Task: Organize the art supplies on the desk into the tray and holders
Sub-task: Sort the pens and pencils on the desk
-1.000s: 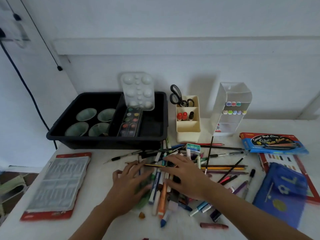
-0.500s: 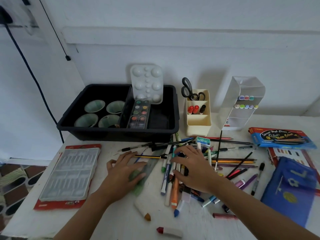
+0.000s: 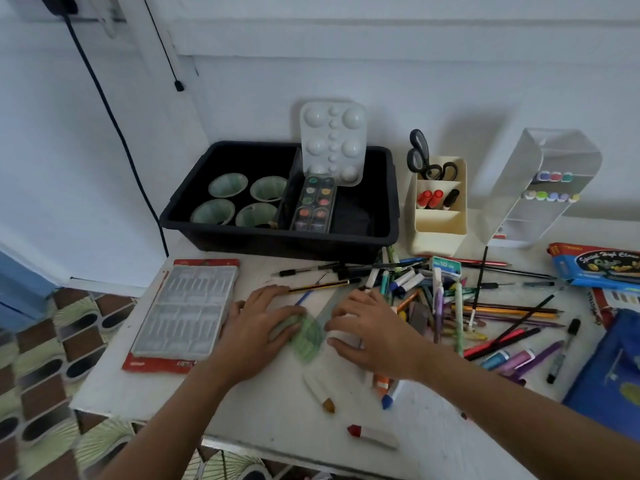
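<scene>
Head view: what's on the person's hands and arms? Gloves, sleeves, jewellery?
Left hand and right hand are bare: no gloves, and no rings, watch or bracelets show. Both forearms are uncovered to the frame edge; no sleeves in view.

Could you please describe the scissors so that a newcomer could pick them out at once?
Find the black tray at the back of the desk; a cream holder stands just right of it. The scissors stick out of its rear compartment, the only thing with black loop handles, behind the red and black markers.
</scene>
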The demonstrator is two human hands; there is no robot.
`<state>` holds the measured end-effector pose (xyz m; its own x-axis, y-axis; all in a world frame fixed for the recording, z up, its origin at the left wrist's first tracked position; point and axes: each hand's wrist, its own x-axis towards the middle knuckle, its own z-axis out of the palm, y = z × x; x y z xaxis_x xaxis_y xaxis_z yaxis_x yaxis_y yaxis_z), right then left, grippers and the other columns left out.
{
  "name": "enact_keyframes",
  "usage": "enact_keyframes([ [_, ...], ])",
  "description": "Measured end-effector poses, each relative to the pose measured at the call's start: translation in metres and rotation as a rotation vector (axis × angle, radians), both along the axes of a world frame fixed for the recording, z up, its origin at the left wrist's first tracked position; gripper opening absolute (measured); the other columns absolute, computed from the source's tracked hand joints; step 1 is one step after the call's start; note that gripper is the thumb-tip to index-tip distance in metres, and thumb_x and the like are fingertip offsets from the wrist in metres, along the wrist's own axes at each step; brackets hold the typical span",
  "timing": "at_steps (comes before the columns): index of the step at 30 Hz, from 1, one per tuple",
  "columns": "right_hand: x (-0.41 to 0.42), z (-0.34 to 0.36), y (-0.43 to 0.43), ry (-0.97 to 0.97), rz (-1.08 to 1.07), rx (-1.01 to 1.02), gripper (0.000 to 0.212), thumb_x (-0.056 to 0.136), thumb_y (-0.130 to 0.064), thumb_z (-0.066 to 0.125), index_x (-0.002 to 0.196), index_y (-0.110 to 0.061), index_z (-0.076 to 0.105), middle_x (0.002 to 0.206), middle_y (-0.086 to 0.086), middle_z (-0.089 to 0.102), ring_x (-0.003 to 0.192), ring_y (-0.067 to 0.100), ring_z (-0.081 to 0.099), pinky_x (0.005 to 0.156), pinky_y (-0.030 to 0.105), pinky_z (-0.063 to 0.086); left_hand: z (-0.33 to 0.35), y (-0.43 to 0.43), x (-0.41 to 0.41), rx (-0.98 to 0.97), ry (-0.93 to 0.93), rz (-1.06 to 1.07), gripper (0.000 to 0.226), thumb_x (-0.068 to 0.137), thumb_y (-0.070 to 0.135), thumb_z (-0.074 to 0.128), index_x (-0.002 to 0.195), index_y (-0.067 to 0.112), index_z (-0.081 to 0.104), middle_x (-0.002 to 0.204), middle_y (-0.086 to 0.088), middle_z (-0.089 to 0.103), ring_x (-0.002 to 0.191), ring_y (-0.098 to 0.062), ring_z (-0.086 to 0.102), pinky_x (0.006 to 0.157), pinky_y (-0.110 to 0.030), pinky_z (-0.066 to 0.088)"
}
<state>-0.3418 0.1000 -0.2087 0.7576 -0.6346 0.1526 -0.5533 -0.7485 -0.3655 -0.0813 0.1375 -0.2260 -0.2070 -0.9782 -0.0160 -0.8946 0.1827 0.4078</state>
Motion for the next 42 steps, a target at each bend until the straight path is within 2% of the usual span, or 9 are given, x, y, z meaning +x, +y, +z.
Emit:
enact_keyframes([
  [6, 0.015, 0.007, 0.013, 0.014, 0.058, 0.092, 0.044, 0.092, -0.068, 0.050, 0.105, -0.029, 0.067, 0.099, -0.013, 0.061, 0.098, 0.008, 0.047, 0.091, 0.035, 0.036, -0.003, -0.001, 0.006, -0.027, -0.014, -0.003, 0.055, 0.092, 0.064, 0.027, 0.134, 0.047, 0.057, 0.148, 0.008, 0.040, 0.141, -0.012, 0.034, 0.113, -0.045, 0.023],
  [10, 0.027, -0.003, 0.028, 0.143, 0.131, 0.024, 0.052, 0.088, -0.076, 0.047, 0.097, -0.028, 0.064, 0.092, -0.012, 0.055, 0.091, 0.011, 0.041, 0.084, 0.036, 0.035, -0.004, -0.005, 0.007, -0.065, 0.003, 0.004, 0.050, 0.091, 0.062, 0.033, 0.127, 0.043, 0.062, 0.128, 0.010, 0.045, 0.123, -0.011, 0.045, 0.100, -0.044, 0.033],
  [15, 0.029, -0.003, 0.029, 0.144, 0.108, 0.031, 0.034, 0.090, -0.061, 0.054, 0.098, -0.029, 0.062, 0.091, -0.011, 0.052, 0.090, 0.013, 0.041, 0.081, 0.038, 0.035, -0.005, -0.006, 0.011, -0.091, 0.026, 0.006, 0.053, 0.090, 0.063, 0.036, 0.128, 0.040, 0.065, 0.114, 0.013, 0.042, 0.111, -0.009, 0.047, 0.093, -0.038, 0.031],
  [23, 0.021, -0.007, 0.025, 0.093, 0.021, -0.012, 0.021, 0.094, -0.040, 0.058, 0.106, -0.027, 0.070, 0.096, -0.008, 0.062, 0.092, 0.014, 0.048, 0.078, 0.041, 0.040, -0.008, -0.005, 0.013, -0.104, 0.036, 0.011, 0.052, 0.089, 0.063, 0.037, 0.126, 0.041, 0.065, 0.116, 0.013, 0.040, 0.113, -0.010, 0.046, 0.094, -0.035, 0.027],
  [29, -0.001, 0.009, 0.013, -0.104, -0.208, 0.090, 0.022, 0.098, -0.035, 0.057, 0.113, -0.022, 0.067, 0.108, -0.004, 0.064, 0.104, 0.010, 0.051, 0.095, 0.037, 0.039, 0.003, -0.014, -0.008, -0.115, 0.098, -0.064, 0.043, 0.089, 0.060, 0.040, 0.118, 0.043, 0.068, 0.115, 0.018, 0.040, 0.109, 0.006, 0.030, 0.096, -0.034, 0.021],
  [33, -0.029, 0.017, 0.008, -0.194, -0.390, 0.102, 0.024, 0.100, -0.035, 0.054, 0.119, -0.022, 0.064, 0.111, -0.005, 0.064, 0.106, 0.008, 0.052, 0.099, 0.037, 0.044, 0.014, -0.031, -0.044, -0.055, 0.198, -0.160, 0.030, 0.097, 0.054, 0.045, 0.115, 0.042, 0.067, 0.108, 0.016, 0.051, 0.099, 0.007, 0.041, 0.096, -0.035, 0.040],
  [37, -0.065, 0.020, 0.008, -0.294, -0.542, 0.109, 0.026, 0.100, -0.042, 0.051, 0.121, -0.028, 0.059, 0.111, -0.010, 0.062, 0.101, 0.005, 0.054, 0.091, 0.034, 0.051, 0.024, -0.047, -0.091, -0.064, 0.268, -0.282, 0.024, 0.098, 0.045, 0.044, 0.113, 0.044, 0.062, 0.099, 0.021, 0.053, 0.093, 0.001, 0.054, 0.079, -0.022, 0.047],
  [40, -0.093, 0.026, 0.009, -0.363, -0.640, 0.116, 0.022, 0.098, -0.041, 0.052, 0.116, -0.031, 0.058, 0.104, -0.014, 0.061, 0.094, 0.003, 0.058, 0.082, 0.030, 0.055, 0.032, -0.058, -0.130, -0.067, 0.328, -0.371, 0.028, 0.100, 0.044, 0.046, 0.116, 0.037, 0.068, 0.101, 0.027, 0.052, 0.099, 0.000, 0.057, 0.080, -0.013, 0.047],
  [42, -0.113, 0.029, 0.011, -0.411, -0.697, 0.050, 0.017, 0.098, -0.030, 0.057, 0.113, -0.025, 0.061, 0.095, -0.013, 0.061, 0.083, 0.005, 0.058, 0.072, 0.025, 0.053, 0.036, -0.066, -0.158, -0.071, 0.346, -0.442, 0.020, 0.101, 0.039, 0.053, 0.114, 0.041, 0.066, 0.103, 0.028, 0.051, 0.100, 0.002, 0.056, 0.081, -0.012, 0.046],
])
